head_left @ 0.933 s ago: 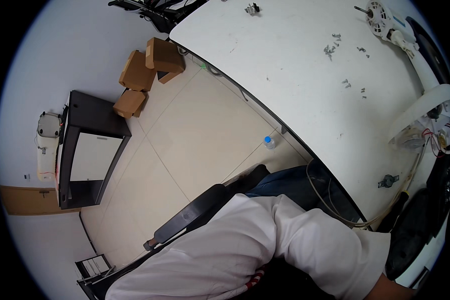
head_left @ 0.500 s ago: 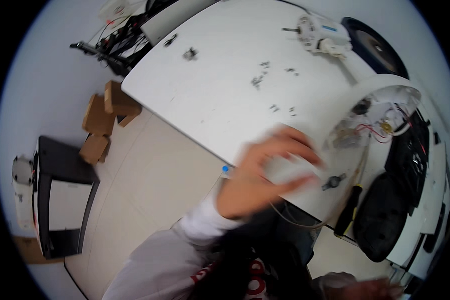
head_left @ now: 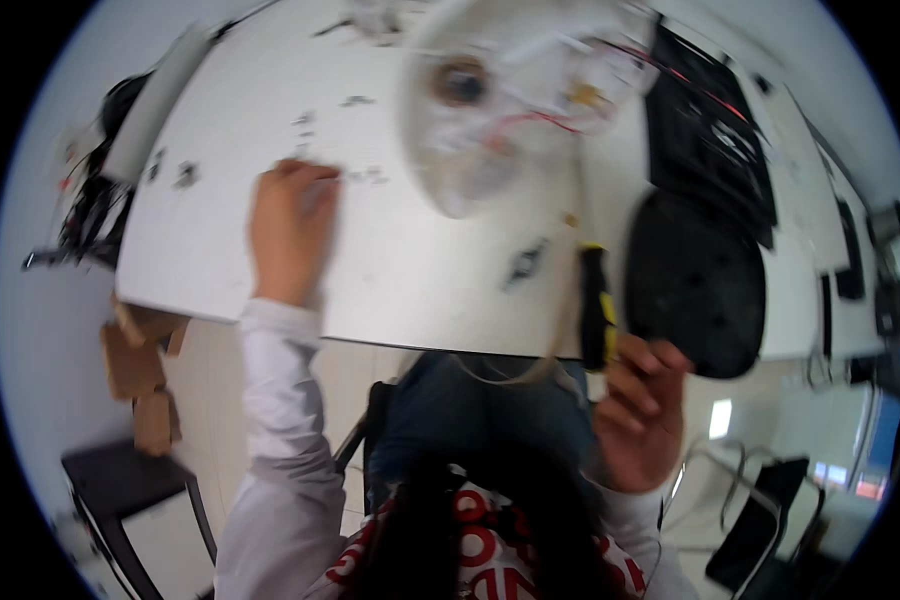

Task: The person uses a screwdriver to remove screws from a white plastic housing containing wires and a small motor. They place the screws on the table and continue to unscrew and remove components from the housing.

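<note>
My left hand is over the white table, its thumb and fingertips drawn together beside several small metal screws. Anything between those fingertips is too small and blurred to make out. At the table's front edge, my right hand is raised with fingers loosely bent and apart, and I see nothing in it. Just beyond it lies a screwdriver with a black and yellow handle. A black oval base lies close to the right hand. Between the hands is a small dark metal part.
A white rounded housing with red wires and a round dark component lies at the table's far middle. Black panels are behind the oval base. Cardboard boxes and a dark frame stand on the floor at left; a chair is at right.
The view has swung to the right. My left hand has gone from the table's front edge to the small screws, its fingers closing together. My right hand has risen beside the screwdriver.
</note>
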The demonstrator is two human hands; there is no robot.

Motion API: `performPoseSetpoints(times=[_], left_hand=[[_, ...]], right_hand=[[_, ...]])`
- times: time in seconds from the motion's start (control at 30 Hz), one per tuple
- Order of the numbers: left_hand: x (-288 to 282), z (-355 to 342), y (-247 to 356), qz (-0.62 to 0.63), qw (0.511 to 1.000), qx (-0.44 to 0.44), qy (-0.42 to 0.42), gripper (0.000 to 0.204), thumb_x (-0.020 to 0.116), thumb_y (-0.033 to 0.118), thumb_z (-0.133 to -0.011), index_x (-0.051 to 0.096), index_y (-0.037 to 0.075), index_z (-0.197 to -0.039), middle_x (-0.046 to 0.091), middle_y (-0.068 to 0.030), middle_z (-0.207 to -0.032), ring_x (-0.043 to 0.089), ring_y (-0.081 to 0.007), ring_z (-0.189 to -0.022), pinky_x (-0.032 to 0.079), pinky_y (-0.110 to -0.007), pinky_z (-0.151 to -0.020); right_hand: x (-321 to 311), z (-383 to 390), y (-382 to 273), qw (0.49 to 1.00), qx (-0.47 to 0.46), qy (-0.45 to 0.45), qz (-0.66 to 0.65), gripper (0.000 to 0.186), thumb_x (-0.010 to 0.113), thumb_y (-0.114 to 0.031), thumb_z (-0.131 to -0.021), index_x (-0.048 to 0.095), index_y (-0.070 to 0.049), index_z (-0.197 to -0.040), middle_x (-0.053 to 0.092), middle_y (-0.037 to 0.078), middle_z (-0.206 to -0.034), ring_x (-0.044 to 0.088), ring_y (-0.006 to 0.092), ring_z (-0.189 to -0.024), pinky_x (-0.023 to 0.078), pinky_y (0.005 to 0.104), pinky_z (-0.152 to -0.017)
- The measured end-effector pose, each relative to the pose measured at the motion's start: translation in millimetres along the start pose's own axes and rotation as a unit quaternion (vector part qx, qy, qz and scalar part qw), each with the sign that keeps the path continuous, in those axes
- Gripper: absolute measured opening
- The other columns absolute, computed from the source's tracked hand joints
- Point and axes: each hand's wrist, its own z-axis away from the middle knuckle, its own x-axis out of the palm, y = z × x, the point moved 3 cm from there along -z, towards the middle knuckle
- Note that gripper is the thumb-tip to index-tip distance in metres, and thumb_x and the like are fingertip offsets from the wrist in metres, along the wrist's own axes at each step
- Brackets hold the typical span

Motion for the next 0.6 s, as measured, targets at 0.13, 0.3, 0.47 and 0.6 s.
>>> performPoseSetpoints(times=[0.13, 0.3, 0.47, 0.6], left_hand=[[7.0, -11.3, 8.5, 0.014, 0.998, 0.013, -0.066, 0.014, 0.063, 0.014, -0.083, 0.069, 0.006, -0.094, 0.064, -0.0080, -0.096, 0.059, -0.0246, -0.090, 0.044, -0.034, -0.075], [7.8, -10.9, 10.1, 0.008, 0.997, 0.005, -0.077, 0.015, 0.063, 0.015, -0.085, 0.068, 0.006, -0.095, 0.064, -0.0070, -0.097, 0.059, -0.0225, -0.090, 0.044, -0.034, -0.074], [3.4, -6.6, 4.4, 0.033, 0.998, -0.021, -0.053, 0.015, 0.063, 0.015, -0.086, 0.068, 0.006, -0.097, 0.066, -0.0068, -0.097, 0.061, -0.0201, -0.087, 0.045, -0.033, -0.076], [-7.1, -0.4, 9.9, 0.104, 0.992, -0.065, 0.000, 0.015, 0.064, 0.013, -0.085, 0.069, 0.005, -0.097, 0.068, -0.0056, -0.097, 0.062, -0.0179, -0.086, 0.045, -0.032, -0.078]], right_hand=[[-2.6, -8.2, -2.4, 0.999, 0.028, 0.027, 0.022, 0.018, 0.050, -0.030, -0.097, 0.055, -0.015, -0.104, 0.043, -0.004, -0.096, 0.037, 0.0026, -0.067, 0.035, 0.0174, -0.058], [-4.3, -8.4, -2.7, 0.998, 0.007, 0.042, 0.049, 0.022, 0.048, -0.029, -0.098, 0.054, -0.009, -0.105, 0.046, -0.002, -0.096, 0.036, 0.0029, -0.063, 0.034, 0.0174, -0.055], [-2.8, -8.4, -2.5, 0.993, -0.012, 0.050, 0.102, 0.025, 0.046, -0.025, -0.099, 0.054, -0.004, -0.109, 0.050, 0.001, -0.098, 0.039, 0.0041, -0.063, 0.035, 0.0177, -0.054], [6.0, -7.8, -7.0, 0.944, -0.091, 0.065, 0.310, 0.028, 0.050, -0.019, -0.096, 0.053, -0.001, -0.118, 0.052, 0.005, -0.102, 0.047, 0.0089, -0.069, 0.039, 0.0193, -0.057]])
